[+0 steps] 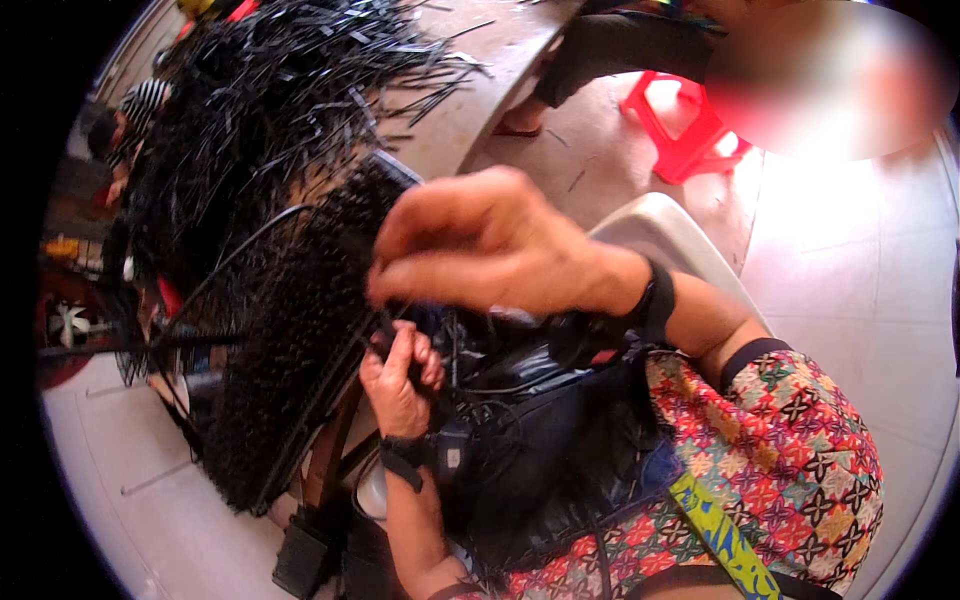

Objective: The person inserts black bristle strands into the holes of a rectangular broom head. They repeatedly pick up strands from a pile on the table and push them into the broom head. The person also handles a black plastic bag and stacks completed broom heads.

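Note:
My left hand [397,378] is closed, thumb against fingers, on a thin black strip [387,326] that sticks up past the fingertips. Just above and to the right of it, my right hand [490,245] is smeared by motion. Its fingers are curled together in a pinch; whatever they hold is hidden. Beside both hands, on their left, lies a long black panel [290,330] densely covered with small curly black tufts. Black material [540,440] is spread over my lap.
A large heap of loose black strips [270,120] covers the table [430,120] at the far left. A red plastic stool [680,130] stands on the floor farther off, near another person's leg [620,55]. Another person in a striped top [148,98] is at the far left.

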A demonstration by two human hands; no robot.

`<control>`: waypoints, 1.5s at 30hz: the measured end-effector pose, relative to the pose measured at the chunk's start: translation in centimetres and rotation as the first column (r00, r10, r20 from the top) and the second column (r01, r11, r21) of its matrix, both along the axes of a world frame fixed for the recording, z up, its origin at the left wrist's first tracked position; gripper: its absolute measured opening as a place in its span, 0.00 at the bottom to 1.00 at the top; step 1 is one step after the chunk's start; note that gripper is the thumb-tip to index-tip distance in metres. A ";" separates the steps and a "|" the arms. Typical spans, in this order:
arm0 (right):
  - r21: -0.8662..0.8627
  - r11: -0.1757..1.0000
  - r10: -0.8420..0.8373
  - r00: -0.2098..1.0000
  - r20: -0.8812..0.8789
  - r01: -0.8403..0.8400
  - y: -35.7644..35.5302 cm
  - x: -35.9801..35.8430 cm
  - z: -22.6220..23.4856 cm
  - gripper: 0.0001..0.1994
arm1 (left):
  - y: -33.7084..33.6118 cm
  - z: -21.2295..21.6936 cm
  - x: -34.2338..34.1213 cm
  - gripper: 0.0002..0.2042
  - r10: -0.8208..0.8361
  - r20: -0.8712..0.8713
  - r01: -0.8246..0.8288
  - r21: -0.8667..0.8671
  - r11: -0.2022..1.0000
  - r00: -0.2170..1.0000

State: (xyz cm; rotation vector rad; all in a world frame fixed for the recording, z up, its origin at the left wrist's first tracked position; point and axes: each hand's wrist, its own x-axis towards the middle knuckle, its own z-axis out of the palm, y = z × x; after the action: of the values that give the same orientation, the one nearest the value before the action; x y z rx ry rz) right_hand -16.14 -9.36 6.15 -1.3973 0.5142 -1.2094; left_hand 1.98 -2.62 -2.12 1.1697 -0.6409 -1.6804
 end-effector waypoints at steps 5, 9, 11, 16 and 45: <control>0.066 0.977 -0.192 0.973 -0.127 0.202 -1.9 -0.6 -3.3 0.08 | 0.1 -0.4 0.6 0.04 -0.011 -0.097 0.011 -0.006 1.000 0.995; -0.092 0.934 -0.358 0.910 -0.212 0.346 -2.7 0.9 -4.3 0.16 | 0.2 -0.1 0.7 0.04 -0.009 -0.140 0.010 0.003 1.000 0.990; -0.283 0.881 -0.445 0.867 -0.224 0.379 -3.3 1.9 -4.8 0.19 | 0.2 -0.2 0.5 0.04 -0.008 -0.117 0.007 -0.012 1.000 0.993; -0.511 0.757 -0.560 0.808 -0.186 0.407 -3.6 3.7 -5.6 0.16 | 0.1 -0.2 0.3 0.04 -0.002 -0.113 0.001 -0.006 1.000 0.994; 0.086 0.994 -0.008 0.824 -0.567 0.068 0.1 3.8 -5.4 0.13 | 0.2 -0.2 0.3 0.06 -0.058 -0.061 0.051 -0.102 0.993 0.996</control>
State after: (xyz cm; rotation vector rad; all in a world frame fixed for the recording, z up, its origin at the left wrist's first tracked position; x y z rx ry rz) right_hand -12.37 -9.28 0.76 -1.6613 1.0086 -0.7633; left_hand 2.23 -2.41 -2.28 1.0314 -0.7149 -1.7041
